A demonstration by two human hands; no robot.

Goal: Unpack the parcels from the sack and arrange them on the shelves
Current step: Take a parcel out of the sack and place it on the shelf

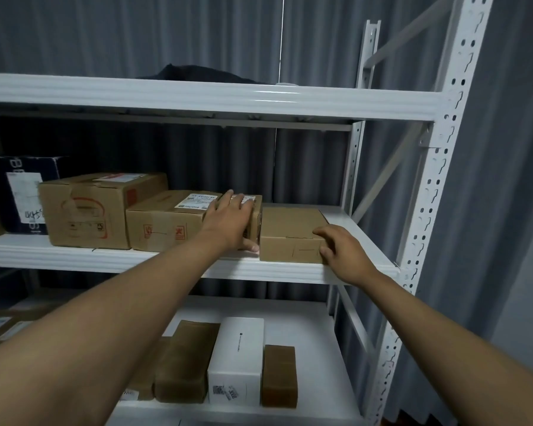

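Observation:
A plain flat cardboard parcel lies on the middle shelf of the white rack, close to its right end. My right hand grips its front right corner, fingers curled over the edge. My left hand rests with straight fingers on the right end of the labelled cardboard box just left of the parcel, thumb down at the shelf. The two boxes sit almost touching.
Further left on the middle shelf stand a bigger cardboard box and a dark box. The lower shelf holds a white box and brown wrapped parcels. A dark bundle lies on the top shelf. The rack post stands at right.

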